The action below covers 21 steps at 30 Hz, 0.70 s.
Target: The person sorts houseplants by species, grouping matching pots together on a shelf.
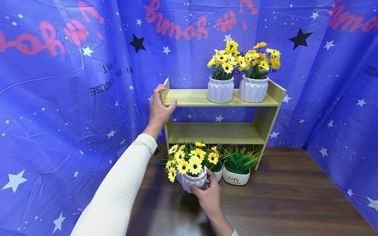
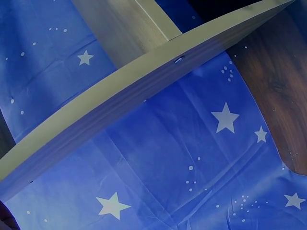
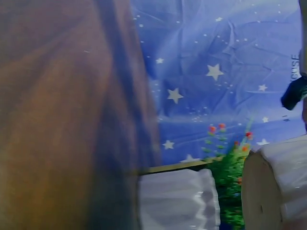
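Observation:
A small two-tier wooden shelf (image 1: 217,131) stands at the back of the table. My left hand (image 1: 159,109) grips its upper left corner, fingers over the side panel and thumb by the top board. In the left wrist view, the shelf's side panel (image 2: 120,88) crosses the picture. With my right hand (image 1: 210,193) I hold a ribbed white flowerpot (image 1: 193,182) of yellow daisy-like flowers (image 1: 195,164), tilted, in front of the shelf. Its underside shows in the right wrist view, where another ribbed white pot (image 3: 177,201) appears beside it.
Two white pots of yellow flowers, a left one (image 1: 220,90) and a right one (image 1: 253,89), stand on the top board. Below, a white "Life" planter (image 1: 236,177) with green and red plants sits beside a similar, partly hidden planter (image 1: 218,173). Blue star-patterned cloth (image 1: 73,137) surrounds the wooden table (image 1: 283,193).

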Motion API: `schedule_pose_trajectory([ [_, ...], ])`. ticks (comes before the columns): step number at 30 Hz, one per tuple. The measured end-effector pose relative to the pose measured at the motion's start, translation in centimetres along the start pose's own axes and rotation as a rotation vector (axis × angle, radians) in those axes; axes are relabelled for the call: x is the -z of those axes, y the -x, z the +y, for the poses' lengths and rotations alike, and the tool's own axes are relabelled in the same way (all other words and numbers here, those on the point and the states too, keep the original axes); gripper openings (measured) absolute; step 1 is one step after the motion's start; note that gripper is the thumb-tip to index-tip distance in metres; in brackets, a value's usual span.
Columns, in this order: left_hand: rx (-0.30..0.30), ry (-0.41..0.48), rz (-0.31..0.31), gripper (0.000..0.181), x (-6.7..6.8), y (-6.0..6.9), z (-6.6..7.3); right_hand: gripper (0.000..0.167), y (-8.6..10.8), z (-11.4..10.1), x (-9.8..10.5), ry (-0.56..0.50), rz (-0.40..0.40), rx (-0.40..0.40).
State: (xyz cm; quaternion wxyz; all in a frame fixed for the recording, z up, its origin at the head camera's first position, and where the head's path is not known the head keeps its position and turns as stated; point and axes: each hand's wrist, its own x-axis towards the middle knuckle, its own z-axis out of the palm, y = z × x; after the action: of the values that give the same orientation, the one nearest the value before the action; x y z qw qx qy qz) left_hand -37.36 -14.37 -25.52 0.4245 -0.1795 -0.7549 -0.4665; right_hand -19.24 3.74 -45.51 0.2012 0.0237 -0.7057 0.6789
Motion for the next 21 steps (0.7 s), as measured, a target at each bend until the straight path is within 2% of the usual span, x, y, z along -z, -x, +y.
schedule_pose_trajectory([
  [5, -0.022, 0.003, 0.004, 0.053, -0.1, 0.1, -0.1, 0.077, -1.0, -1.1, 0.4, 0.014, 0.007, 0.058],
  [13, 0.004, -0.002, -0.001, 0.053, 0.0, 0.1, 0.1, 0.075, -2.8, -3.2, 0.9, -0.012, 0.018, 0.128],
  [21, -0.012, 0.006, 0.005, 0.054, -0.1, 0.0, -0.2, 0.076, -4.8, -6.3, 1.2, 0.033, 0.002, 0.216],
])
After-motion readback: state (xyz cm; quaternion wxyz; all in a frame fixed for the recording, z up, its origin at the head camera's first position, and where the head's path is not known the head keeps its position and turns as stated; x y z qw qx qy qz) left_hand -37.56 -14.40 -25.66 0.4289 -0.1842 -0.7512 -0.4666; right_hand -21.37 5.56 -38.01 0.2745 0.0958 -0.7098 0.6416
